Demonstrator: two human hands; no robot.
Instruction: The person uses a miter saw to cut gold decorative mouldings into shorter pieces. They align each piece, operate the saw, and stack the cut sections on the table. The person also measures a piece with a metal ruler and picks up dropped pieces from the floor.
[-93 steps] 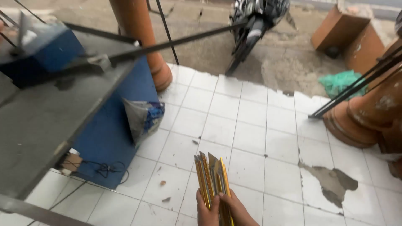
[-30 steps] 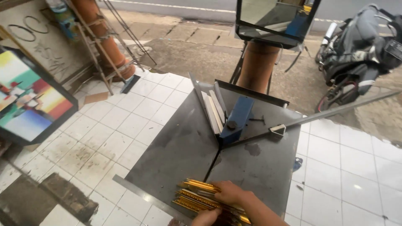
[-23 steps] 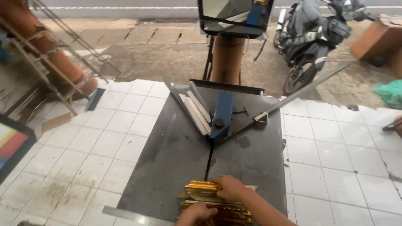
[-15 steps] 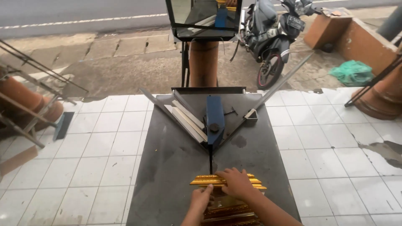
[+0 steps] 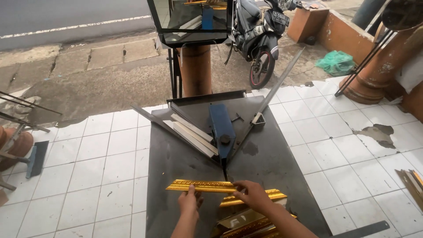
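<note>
A long gold moulding strip [image 5: 200,186] lies across the near part of a dark metal work table [image 5: 176,163]. My left hand [image 5: 189,203] grips the strip near its middle. My right hand [image 5: 252,195] pinches its right end. A second gold strip [image 5: 275,195] lies just behind and right of my right hand, and several more gold pieces [image 5: 249,224] are piled at the table's near edge. A blue cutting head [image 5: 221,128] sits at the point of a V-shaped metal fence [image 5: 185,131], just beyond the strip.
A long metal lever [image 5: 277,88] angles up to the right from the cutter. A parked motorcycle [image 5: 257,37] and an orange pillar [image 5: 196,66] stand behind the table. White floor tiles [image 5: 105,154] surround it. A green bag [image 5: 337,61] lies far right.
The view swung from the floor to the table. The bundle of gold strips came down onto the table, and both hands now hold one strip laid crosswise before the cutter.
</note>
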